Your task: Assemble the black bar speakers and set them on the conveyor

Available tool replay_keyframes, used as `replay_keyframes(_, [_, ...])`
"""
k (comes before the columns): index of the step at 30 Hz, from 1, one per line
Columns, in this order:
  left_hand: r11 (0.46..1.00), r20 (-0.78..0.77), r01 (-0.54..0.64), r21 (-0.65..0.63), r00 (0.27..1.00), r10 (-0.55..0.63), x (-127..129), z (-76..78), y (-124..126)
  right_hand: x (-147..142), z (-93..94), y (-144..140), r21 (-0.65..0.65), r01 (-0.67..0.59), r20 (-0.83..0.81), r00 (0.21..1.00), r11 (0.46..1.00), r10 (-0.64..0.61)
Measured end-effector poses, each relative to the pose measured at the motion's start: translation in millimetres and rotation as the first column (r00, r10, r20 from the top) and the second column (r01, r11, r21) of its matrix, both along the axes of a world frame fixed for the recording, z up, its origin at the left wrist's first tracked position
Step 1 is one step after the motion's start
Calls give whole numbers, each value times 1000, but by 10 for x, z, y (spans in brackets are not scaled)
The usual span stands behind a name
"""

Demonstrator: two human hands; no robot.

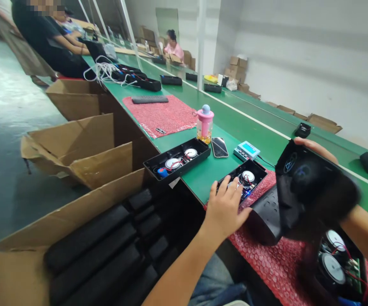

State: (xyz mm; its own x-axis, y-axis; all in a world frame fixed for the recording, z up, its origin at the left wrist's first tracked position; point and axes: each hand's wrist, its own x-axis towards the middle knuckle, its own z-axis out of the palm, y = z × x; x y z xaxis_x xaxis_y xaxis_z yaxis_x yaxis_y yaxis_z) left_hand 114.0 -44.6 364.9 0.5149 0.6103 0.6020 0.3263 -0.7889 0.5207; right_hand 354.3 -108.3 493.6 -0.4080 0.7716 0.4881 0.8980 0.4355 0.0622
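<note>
I look down on a long green surface (pixel 209 170); it runs far ahead, so many people can sit along it. Beside it, low on the floor, big cardboard boxes (pixel 75 238) stand open, full of black covers, close enough to reach. A red bubble mat (pixel 279 263) lies under my work, I think to keep parts from scratches. My right hand (pixel 314 148) lifts a black speaker shell (pixel 311 191) in the air, tilted and blurred; its fingers curl over the top edge. My left hand (pixel 226 208) lies flat, fingers spread, on an open speaker half (pixel 244 180), holding it steady on the mat. Another open half (pixel 177 159) waits near a pink bottle (pixel 204 123) and a phone (pixel 219 147).
</note>
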Motion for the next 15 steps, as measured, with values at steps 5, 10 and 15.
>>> replay_keyframes(5, [997,-39,-74,-8,997,74,-49,-286,152,-135,70,518,-76,-99,51,993,992,103])
replay_keyframes(10, [997,161,-76,-26,984,79,26,-490,126,-111,-84,878,-351,-90,176,971,932,160])
replay_keyframes(15, [981,345,-192,-15,920,185,67,-645,85,-284,-239,1035,-553,-56,267,933,832,241])
